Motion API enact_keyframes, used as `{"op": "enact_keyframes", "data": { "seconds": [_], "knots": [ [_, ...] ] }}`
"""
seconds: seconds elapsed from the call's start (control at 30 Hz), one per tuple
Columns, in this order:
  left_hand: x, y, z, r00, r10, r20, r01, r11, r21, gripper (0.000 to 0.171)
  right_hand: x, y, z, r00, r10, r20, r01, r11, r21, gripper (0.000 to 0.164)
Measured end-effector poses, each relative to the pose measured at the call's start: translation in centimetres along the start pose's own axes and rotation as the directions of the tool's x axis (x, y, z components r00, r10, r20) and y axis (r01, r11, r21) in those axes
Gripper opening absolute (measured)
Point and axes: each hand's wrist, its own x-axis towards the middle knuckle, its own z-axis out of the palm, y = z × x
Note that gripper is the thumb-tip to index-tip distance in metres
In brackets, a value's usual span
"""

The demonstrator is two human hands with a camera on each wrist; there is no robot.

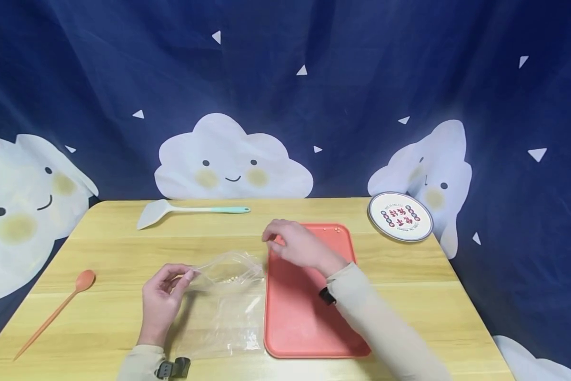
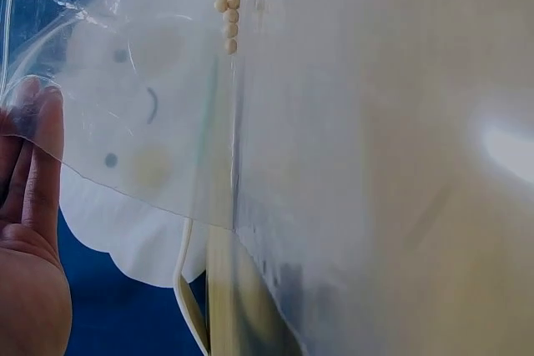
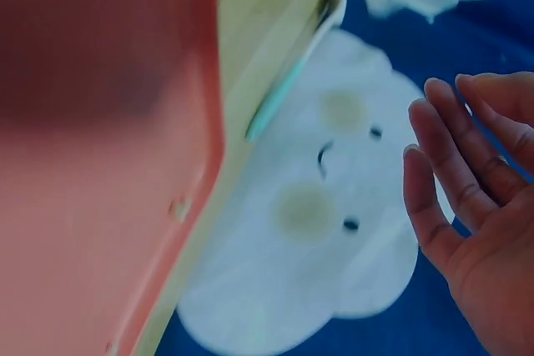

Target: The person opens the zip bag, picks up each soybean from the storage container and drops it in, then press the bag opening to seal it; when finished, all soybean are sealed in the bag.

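My left hand pinches the upper left edge of a clear plastic bag between thumb and fingers. Inside the bag, near its raised mouth, lie several small pale round bean-like pieces; the left wrist view shows these pale pieces in a row through the film. My right hand hovers over the upper left part of a red tray, with loosely bent fingers and nothing visible in them. A few more of the pale pieces sit in the tray's far right corner.
A white spatula with a mint handle lies along the table's back edge. On the left is an orange spoon. A round plate with red lettering stands at the back right corner, before a blue curtain.
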Motion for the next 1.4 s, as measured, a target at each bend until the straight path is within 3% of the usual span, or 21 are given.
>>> {"op": "enact_keyframes", "data": {
  "seconds": [0.13, 0.3, 0.5, 0.83, 1.1, 1.4],
  "knots": [
    [0.0, -0.1, 0.0, 1.000, -0.005, -0.005, 0.005, 1.000, 0.016, 0.012, -1.1, 2.1, -1.1, 0.990, 0.113, -0.084, -0.110, 0.993, 0.035, 0.009],
    [0.1, -0.1, 0.0, 1.000, -0.006, -0.007, 0.006, 1.000, 0.014, 0.011, -2.5, 4.5, -2.5, 0.952, 0.262, -0.156, -0.254, 0.965, 0.068, 0.008],
    [0.2, 0.1, 0.0, 1.000, -0.010, -0.006, 0.010, 1.000, 0.015, 0.010, -4.4, 7.9, -4.5, 0.929, 0.331, -0.164, -0.332, 0.943, 0.018, 0.016],
    [0.1, -0.1, 0.0, 1.000, -0.006, -0.007, 0.006, 1.000, 0.023, 0.012, -6.0, 13.2, -4.9, 0.942, 0.324, -0.083, -0.332, 0.936, -0.115, 0.014],
    [0.0, -0.5, 0.0, 1.000, 0.030, 0.001, -0.030, 0.999, 0.018, 0.013, -6.0, 14.8, -4.0, 0.951, 0.310, -0.021, -0.305, 0.917, -0.256, 0.014],
    [0.1, -0.4, -0.1, 1.000, 0.002, -0.002, -0.003, 1.000, -0.004, 0.011, -5.5, 16.2, -2.9, 0.953, 0.303, 0.006, -0.289, 0.915, -0.280, 0.013]
  ]
}}
